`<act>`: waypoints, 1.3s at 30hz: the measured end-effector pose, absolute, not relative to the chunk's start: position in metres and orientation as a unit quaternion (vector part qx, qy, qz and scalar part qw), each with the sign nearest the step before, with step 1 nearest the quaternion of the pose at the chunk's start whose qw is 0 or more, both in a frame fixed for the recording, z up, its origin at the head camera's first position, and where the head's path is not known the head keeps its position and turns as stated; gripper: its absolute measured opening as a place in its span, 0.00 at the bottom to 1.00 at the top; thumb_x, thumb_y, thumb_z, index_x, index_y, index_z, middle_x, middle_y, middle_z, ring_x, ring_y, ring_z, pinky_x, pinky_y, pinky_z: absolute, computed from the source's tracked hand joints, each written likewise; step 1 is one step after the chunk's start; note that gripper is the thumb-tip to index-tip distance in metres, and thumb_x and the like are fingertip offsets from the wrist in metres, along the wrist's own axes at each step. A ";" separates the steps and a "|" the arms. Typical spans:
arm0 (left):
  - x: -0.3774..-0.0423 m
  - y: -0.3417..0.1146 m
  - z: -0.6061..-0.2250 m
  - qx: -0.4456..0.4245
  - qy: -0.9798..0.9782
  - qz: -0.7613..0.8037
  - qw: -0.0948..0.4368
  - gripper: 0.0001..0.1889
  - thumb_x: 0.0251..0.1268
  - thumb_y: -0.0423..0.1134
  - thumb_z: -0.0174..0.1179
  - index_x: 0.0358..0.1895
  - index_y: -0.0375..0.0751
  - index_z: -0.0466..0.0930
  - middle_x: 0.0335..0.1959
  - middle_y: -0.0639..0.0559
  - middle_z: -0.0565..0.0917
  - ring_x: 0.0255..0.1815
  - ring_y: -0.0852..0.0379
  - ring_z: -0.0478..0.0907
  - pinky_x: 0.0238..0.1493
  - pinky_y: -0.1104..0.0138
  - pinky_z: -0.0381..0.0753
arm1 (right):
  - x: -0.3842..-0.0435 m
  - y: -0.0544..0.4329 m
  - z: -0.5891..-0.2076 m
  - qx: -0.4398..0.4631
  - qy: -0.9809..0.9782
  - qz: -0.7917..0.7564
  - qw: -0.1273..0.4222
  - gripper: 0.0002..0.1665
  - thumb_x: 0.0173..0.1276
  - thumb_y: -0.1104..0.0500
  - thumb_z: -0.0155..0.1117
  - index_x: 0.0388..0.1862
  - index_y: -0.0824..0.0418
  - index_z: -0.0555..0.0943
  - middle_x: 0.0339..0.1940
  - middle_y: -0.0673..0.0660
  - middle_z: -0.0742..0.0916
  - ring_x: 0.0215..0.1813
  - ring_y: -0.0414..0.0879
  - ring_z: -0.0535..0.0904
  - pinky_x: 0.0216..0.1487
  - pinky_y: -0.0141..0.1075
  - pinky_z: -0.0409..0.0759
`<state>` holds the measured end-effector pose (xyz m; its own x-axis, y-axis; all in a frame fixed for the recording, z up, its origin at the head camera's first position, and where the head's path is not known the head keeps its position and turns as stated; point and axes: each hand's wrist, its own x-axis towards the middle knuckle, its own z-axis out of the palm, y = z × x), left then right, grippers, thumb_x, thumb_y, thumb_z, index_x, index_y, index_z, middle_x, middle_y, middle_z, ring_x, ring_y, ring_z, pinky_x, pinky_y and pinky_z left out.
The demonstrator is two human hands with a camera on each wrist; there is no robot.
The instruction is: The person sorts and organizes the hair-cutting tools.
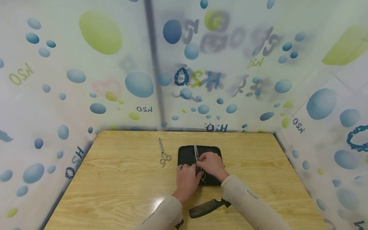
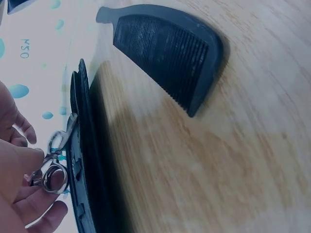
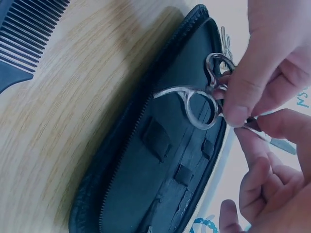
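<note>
Both hands hold one pair of silver hairdressing scissors (image 1: 195,150) over a black zippered case (image 1: 185,155). In the head view the blades point away from me, the finger rings towards me. My left hand (image 1: 186,179) pinches the scissors (image 3: 198,115) between thumb and fingers close to the rings. The right hand (image 1: 210,163) pinches them farther up, by the base of the blades, partly covering them. Small loops line the case (image 3: 129,182) in the right wrist view. Below the rings in the left wrist view is the case edge (image 2: 83,160).
A second pair of scissors (image 1: 162,155) lies on the wooden table (image 1: 126,179), left of the case. Nearer to me, below the right forearm, is a black comb (image 1: 204,208), its handle towards the right. Patterned walls (image 1: 189,111) enclose the table's back and sides.
</note>
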<state>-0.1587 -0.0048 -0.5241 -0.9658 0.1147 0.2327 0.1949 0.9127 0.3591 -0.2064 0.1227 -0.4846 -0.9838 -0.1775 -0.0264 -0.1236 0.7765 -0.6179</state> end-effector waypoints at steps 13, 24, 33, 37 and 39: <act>-0.161 -0.007 -0.529 -0.060 -0.976 -0.180 0.106 0.17 0.61 0.55 0.64 0.38 0.44 0.86 0.24 0.54 0.85 0.36 0.52 0.80 0.54 0.53 0.71 | -0.208 0.124 -0.490 -0.092 0.936 -0.333 0.068 0.07 0.65 0.55 0.67 0.28 0.55 0.87 0.26 0.48 0.88 0.27 0.37 0.80 0.29 0.33 0.78; -0.164 -0.010 -0.522 -0.058 -0.979 -0.177 0.080 0.13 0.61 0.50 0.62 0.24 0.48 0.79 0.18 0.57 0.79 0.37 0.53 0.77 0.53 0.54 0.69 | -0.209 0.127 -0.491 -0.115 0.921 -0.362 0.082 0.07 0.67 0.56 0.65 0.32 0.56 0.87 0.28 0.48 0.89 0.31 0.37 0.82 0.36 0.35 0.81; -0.169 -0.016 -0.517 -0.066 -0.984 -0.157 0.054 0.12 0.62 0.51 0.62 0.32 0.47 0.83 0.21 0.57 0.81 0.38 0.54 0.77 0.55 0.54 0.71 | -0.211 0.136 -0.495 -0.125 0.917 -0.371 0.082 0.07 0.68 0.57 0.64 0.34 0.57 0.87 0.27 0.48 0.89 0.31 0.37 0.83 0.38 0.36 0.82; -0.170 -0.020 -0.517 -0.072 -0.984 -0.155 0.058 0.12 0.62 0.50 0.62 0.37 0.46 0.85 0.25 0.55 0.84 0.38 0.53 0.77 0.54 0.54 0.72 | -0.212 0.141 -0.496 -0.122 0.924 -0.354 0.073 0.04 0.67 0.59 0.66 0.34 0.57 0.86 0.29 0.49 0.88 0.31 0.38 0.81 0.37 0.37 0.81; -0.171 -0.024 -0.517 -0.080 -0.983 -0.150 0.067 0.12 0.62 0.49 0.62 0.37 0.45 0.85 0.23 0.55 0.84 0.36 0.53 0.77 0.53 0.54 0.72 | -0.213 0.146 -0.498 -0.118 0.930 -0.340 0.070 0.03 0.66 0.60 0.66 0.34 0.57 0.86 0.30 0.49 0.88 0.31 0.38 0.80 0.37 0.37 0.81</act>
<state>-0.1709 -0.0235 -0.5167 -0.9781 0.1376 0.1564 0.1779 0.9424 0.2833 -0.2128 0.1457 -0.4977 -0.9624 -0.2671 -0.0500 -0.1718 0.7406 -0.6496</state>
